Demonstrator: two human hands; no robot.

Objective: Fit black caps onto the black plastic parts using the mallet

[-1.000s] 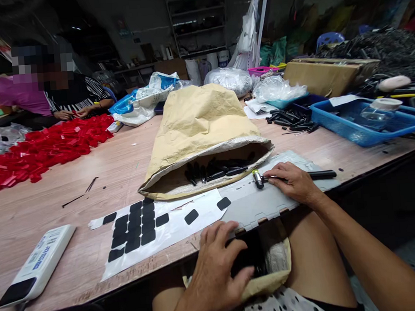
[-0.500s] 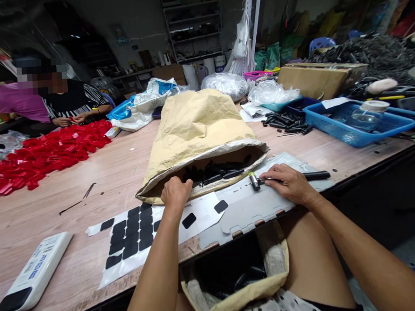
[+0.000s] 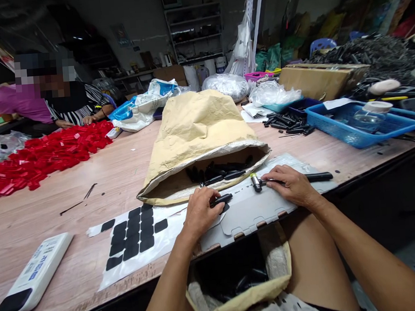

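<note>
My left hand (image 3: 201, 212) pinches a short black tube (image 3: 222, 200) above a white sheet (image 3: 111, 271) bearing black rounded-square stickers. Closed around the neck of a small hammer (image 3: 319, 176) is my right hand (image 3: 288, 184); the hammer's metal head with its yellow-green end lies on the grey board (image 3: 264, 210). Just beyond both hands, a tan paper sack (image 3: 201, 122) lies on its side, its mouth toward me with several black tubes (image 3: 226, 168) inside. On my lap a second tan sack (image 3: 253, 301) stands open below the table edge, with dark pieces in it.
To the left are a heap of red parts (image 3: 51, 154) and a white power bank-like box (image 3: 34, 276). Blue baskets (image 3: 355, 135), loose black parts (image 3: 290, 121) and a cardboard box (image 3: 316, 79) are at right. A co-worker (image 3: 72, 105) sits across at far left.
My left hand has come out of the sack's mouth toward me and to the right, now with a black tube in its fingers. My right hand keeps its place on the hammer.
</note>
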